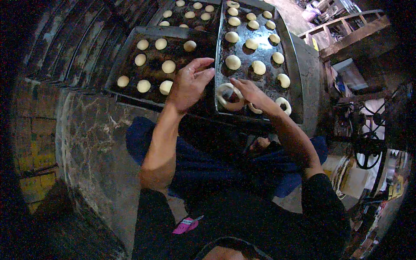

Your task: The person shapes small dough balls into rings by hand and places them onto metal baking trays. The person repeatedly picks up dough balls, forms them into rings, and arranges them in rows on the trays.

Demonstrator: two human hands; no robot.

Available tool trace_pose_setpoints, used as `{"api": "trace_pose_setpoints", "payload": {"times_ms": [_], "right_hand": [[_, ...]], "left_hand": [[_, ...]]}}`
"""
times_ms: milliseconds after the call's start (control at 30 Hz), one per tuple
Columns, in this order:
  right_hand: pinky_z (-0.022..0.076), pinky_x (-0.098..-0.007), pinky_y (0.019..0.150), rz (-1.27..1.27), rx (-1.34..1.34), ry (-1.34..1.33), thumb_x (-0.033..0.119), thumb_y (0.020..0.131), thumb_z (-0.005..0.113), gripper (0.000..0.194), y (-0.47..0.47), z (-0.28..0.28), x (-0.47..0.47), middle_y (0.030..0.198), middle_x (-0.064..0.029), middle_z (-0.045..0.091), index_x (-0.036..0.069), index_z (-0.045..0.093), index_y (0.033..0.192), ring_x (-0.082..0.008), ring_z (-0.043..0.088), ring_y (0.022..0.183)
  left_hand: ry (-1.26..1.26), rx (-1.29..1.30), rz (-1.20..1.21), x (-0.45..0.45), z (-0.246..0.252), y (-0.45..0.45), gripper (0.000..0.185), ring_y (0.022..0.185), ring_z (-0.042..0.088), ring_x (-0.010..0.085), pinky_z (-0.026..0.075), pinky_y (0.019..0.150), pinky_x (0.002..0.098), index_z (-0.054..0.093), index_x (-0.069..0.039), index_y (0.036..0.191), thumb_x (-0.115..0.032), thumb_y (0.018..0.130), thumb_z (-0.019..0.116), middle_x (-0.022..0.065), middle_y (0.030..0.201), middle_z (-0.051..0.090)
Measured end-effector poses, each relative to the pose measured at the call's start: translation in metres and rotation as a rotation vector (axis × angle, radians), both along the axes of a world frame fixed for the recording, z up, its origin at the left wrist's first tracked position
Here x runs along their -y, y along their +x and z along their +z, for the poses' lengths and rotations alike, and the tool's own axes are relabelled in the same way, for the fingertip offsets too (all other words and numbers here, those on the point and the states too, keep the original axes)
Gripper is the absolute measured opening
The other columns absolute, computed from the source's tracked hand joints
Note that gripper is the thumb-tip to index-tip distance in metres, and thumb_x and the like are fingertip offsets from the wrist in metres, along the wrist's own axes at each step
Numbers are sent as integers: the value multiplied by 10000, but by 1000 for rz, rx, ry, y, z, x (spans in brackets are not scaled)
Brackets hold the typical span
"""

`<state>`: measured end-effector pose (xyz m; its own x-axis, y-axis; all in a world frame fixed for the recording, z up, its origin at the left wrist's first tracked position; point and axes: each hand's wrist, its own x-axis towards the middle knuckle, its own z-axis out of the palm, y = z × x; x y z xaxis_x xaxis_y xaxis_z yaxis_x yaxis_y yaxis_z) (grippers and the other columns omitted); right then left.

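My left hand (191, 83) is over the right side of the left metal baking tray (112, 79), thumb and fingers apart, nothing seen between them. Beside its wrist lies a dough ball (166, 87); several more are spread on that tray. My right hand (248, 91) is over the near end of the right baking tray (297, 81), fingertips at the upper right edge of a large dough ring (220, 97). A smaller dough ring (255, 110) is partly hidden under my right hand, and another ring (288, 109) lies right of the wrist. Dough balls (233, 62) fill the rows beyond.
A third tray of dough balls (190, 14) lies behind the left one. Dark ridged metal pieces (74, 48) stand at upper left. A wooden frame (354, 35) is at upper right, with a black handwheel (368, 151) below it. Yellow crates (37, 162) are at far left.
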<state>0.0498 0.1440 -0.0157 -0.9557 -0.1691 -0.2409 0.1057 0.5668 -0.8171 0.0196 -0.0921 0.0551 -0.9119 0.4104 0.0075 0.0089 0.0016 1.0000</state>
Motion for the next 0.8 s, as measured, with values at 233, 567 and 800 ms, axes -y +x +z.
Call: {"api": "trace_pose_setpoints", "payload": {"times_ms": [233,567,800], "right_hand": [[483,-379,837,154,96,447,345,928,489,386,-20,-12,-36,950,-207,639,9,584,1092,-294,628,927],[451,-322,535,-184,-188,188,262,876,611,271,-99,-62,-42,754,-104,571,2,534,889,-175,574,647],[476,-293,660,-368,60,-736,108,790,704,365,-21,33,7,922,-64,612,85,494,1087,-153,593,801]], "left_hand": [[-83,-21,-28,-1,-3,-1,351,980,621,198,490,840,302,545,28,1178,-166,889,593,137,1064,634],[-195,-215,22,-9,-15,-10,371,994,633,257,508,835,339,547,39,1170,-184,877,594,178,1118,608],[-138,-65,70,-40,-31,-9,414,943,633,218,503,806,341,516,19,1222,-212,886,592,164,1077,618]]}}
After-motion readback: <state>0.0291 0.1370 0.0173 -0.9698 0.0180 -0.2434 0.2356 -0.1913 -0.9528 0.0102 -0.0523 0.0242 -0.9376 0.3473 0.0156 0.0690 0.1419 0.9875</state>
